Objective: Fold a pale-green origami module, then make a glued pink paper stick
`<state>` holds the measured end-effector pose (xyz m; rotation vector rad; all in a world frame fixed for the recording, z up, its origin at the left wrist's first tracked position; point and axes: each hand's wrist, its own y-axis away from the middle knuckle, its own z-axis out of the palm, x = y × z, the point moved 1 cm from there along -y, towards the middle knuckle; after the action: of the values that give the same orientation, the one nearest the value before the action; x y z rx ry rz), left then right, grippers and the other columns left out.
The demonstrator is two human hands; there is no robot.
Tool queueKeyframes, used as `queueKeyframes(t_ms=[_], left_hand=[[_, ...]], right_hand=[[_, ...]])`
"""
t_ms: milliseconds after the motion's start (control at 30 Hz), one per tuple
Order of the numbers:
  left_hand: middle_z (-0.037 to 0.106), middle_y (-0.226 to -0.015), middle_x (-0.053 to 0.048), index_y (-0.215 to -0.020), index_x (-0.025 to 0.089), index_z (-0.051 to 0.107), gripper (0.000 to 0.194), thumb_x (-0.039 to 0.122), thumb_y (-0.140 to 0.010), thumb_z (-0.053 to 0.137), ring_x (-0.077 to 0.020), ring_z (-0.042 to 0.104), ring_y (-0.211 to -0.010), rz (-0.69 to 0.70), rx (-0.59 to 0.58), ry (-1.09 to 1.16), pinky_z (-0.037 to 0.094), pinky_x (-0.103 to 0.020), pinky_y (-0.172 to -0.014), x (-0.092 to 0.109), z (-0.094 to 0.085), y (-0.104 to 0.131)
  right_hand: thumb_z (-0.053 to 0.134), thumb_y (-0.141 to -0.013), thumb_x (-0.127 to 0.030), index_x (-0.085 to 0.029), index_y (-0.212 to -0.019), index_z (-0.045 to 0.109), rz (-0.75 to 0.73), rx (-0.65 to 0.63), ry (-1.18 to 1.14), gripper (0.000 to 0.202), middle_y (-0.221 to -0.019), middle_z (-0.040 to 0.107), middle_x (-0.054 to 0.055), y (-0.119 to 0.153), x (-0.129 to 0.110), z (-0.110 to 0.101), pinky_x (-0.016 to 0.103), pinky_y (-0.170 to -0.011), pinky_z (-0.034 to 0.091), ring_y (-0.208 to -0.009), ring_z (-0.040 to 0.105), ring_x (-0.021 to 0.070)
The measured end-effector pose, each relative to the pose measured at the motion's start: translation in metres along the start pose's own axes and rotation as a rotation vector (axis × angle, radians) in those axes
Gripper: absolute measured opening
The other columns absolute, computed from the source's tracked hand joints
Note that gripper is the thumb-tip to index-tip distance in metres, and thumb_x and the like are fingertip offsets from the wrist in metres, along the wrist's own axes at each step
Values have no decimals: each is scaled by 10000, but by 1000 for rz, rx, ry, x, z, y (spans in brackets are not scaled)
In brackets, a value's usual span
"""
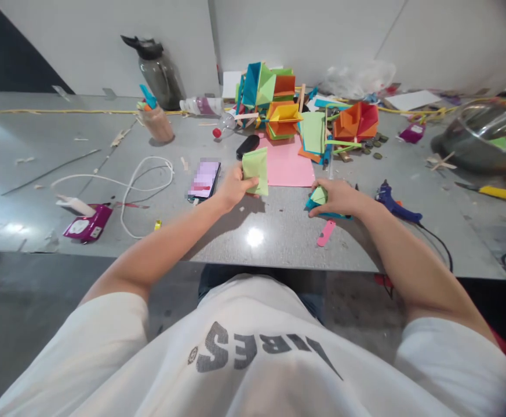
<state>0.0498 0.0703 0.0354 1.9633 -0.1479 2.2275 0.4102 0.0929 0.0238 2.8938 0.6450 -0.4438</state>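
My left hand (234, 186) is closed on a folded light-green paper piece (257, 171), held up over the grey table near its front middle. To the right, my right hand (337, 197) curves over a small green and blue folded paper piece (319, 197) lying on the table, thumb and fingers around it. A pink sheet (290, 165) lies flat behind both hands. Just below my right hand is a small pink strip (326, 233) with dark spots. Beyond the sheet stand folded paper shapes (283, 119) in blue, green, yellow and orange.
A blue glue gun (398, 202) with a black cord lies at the right, near a yellow-handled knife (505, 192) and a metal bowl (487, 136). On the left are a phone (204, 179), a white cable (126, 188), a cup (159, 124) and a dark jug (159, 75).
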Motion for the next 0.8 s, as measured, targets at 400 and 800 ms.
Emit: queueKeyframes(t_ms=[400,800], left_hand=[[821,-1069,-92,-1200,208,760,347,212,-853,754,-238,804,-897,-300,-352,156,698,-316,-646,-24,22,41],[849,-1252,-91,-1345,290,748,567,683,-955,868,-242,834,-908,-388,-594,234,706,-324,-645,-32,24,47]], right_hand=[[581,-927,-1024,-372,-1695,579,-696,109,367,1007,-1331,754,142,4,-131,2,591,-1079,450,-1225,679,410],[531,-774,-1162,-289,-1873,340,-562,65,258,1417,-1574,630,202,-3,-131,54,756,-1233,335,-1431,562,541]])
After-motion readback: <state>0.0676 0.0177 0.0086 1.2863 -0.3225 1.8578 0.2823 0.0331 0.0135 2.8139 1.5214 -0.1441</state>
